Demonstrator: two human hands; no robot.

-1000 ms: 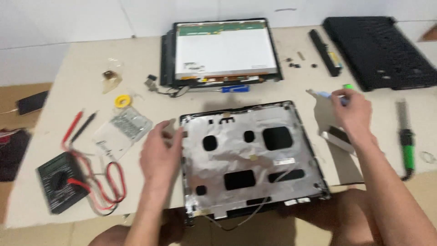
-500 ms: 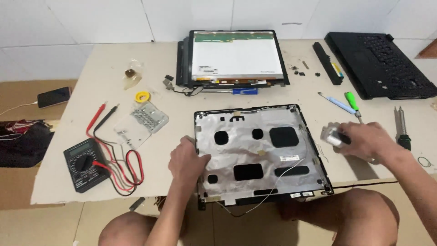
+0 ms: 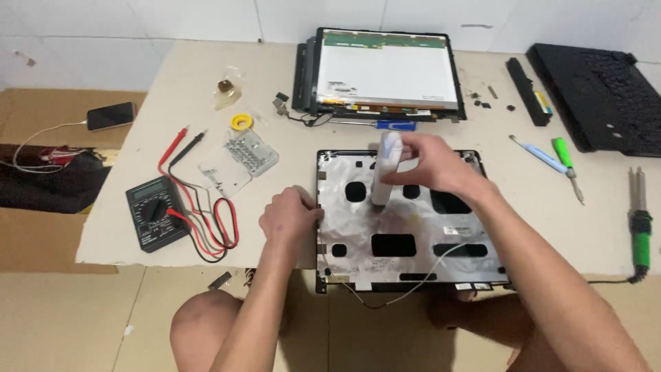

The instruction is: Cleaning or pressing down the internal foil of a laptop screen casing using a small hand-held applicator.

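A laptop lid cover (image 3: 413,234) lies inside-up at the table's front edge, silver foil with several black cut-outs and a loose thin cable. My left hand (image 3: 289,217) rests on its left edge, fingers curled against the rim. My right hand (image 3: 430,165) is over the cover's upper middle and grips a white, upright tube-shaped object (image 3: 384,172) whose lower end touches or nearly touches the foil.
Behind the cover lies a bare display panel (image 3: 382,72). At left are a multimeter (image 3: 153,212) with red and black leads, a yellow tape roll (image 3: 242,122) and a phone (image 3: 110,115). At right are a black laptop base (image 3: 606,93), screwdrivers (image 3: 566,155) and a soldering iron (image 3: 640,220).
My right hand has moved from the table right of the cover to above its middle, now holding the white object upright. My left hand stays at the cover's left edge.
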